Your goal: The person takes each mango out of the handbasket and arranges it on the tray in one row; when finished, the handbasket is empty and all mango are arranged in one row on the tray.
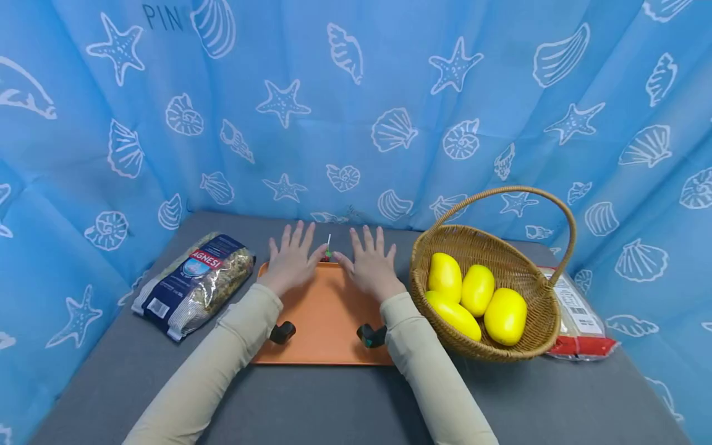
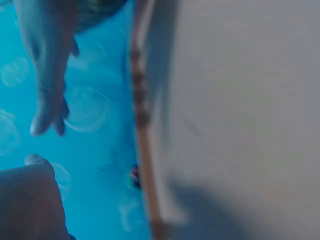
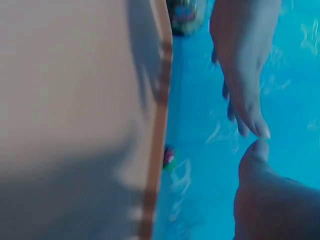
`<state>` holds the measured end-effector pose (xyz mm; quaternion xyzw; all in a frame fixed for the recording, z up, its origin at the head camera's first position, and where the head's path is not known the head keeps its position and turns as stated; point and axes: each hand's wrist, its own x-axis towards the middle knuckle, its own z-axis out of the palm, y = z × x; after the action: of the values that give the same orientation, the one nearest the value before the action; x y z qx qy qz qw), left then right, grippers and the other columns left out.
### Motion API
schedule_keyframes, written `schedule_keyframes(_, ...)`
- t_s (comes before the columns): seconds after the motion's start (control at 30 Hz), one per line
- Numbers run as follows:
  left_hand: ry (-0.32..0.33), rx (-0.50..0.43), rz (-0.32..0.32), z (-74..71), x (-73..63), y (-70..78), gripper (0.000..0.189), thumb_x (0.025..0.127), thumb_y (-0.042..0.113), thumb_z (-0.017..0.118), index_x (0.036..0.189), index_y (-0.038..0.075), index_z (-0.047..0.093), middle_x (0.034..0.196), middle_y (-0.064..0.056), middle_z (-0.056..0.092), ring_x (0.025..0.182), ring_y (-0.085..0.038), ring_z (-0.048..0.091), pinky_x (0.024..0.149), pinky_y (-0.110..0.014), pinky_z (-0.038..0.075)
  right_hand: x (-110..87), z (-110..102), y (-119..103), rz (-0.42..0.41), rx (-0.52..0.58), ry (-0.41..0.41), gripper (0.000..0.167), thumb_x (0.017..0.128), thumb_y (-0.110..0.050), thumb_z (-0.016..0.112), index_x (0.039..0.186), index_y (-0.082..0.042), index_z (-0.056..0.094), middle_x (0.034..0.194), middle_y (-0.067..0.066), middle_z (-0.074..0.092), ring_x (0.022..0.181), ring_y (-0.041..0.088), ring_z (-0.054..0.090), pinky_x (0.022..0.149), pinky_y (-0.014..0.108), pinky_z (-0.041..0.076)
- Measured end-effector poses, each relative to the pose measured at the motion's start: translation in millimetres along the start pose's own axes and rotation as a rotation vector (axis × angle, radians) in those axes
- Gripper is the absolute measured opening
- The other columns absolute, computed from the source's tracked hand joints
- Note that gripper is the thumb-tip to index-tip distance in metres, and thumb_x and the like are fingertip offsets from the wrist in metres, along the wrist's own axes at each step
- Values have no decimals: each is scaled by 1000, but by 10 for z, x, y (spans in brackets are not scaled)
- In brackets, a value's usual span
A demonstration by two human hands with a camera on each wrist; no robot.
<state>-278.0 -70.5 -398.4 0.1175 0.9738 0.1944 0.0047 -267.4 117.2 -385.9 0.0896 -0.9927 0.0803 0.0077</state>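
My left hand (image 1: 292,262) and right hand (image 1: 371,266) are held over the far part of an orange tray (image 1: 328,315), fingers straight and spread, palms down. Nothing is in either hand. The thumbs point toward each other with a gap between them in the head view. Both wrist views show the hands above the tray's rim (image 2: 146,175), with their shadows on its pale-looking surface (image 3: 65,90). Just beyond the far rim, between the thumbs, a small red and green thing with a white stick (image 1: 327,250) shows, its lower part hidden by the tray.
A wicker basket (image 1: 484,353) with a tall handle and several yellow mango-like fruits (image 1: 505,316) stands right of the tray. Behind it lies a red and clear packet (image 1: 581,318). To the left is an Agnesi pasta bag (image 1: 194,284). A blue shell-print curtain (image 1: 345,123) surrounds the grey table (image 1: 311,402).
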Motion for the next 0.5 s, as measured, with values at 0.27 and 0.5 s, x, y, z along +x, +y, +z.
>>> schedule_keyframes(0.27, 7, -41, 127, -225, -562, 33, 77, 98, 61, 28, 155, 17, 3, 160, -16, 13, 145, -41, 11, 109, -68, 12, -759, -458, -256, -113, 10, -124, 76, 96, -63, 34, 153, -14, 23, 157, 18, 20, 145, 43, 6, 114, 59, 19)
schedule_keyframes(0.5, 17, -112, 218, -167, -1178, -171, 72, 98, 51, 44, 155, 17, 16, 149, -19, 34, 134, -42, 32, 101, -66, 31, -1609, -1078, -94, -86, 152, -168, 60, 92, -52, 56, 138, -14, 49, 128, 6, 58, 111, 22, 58, 92, 41, 50)
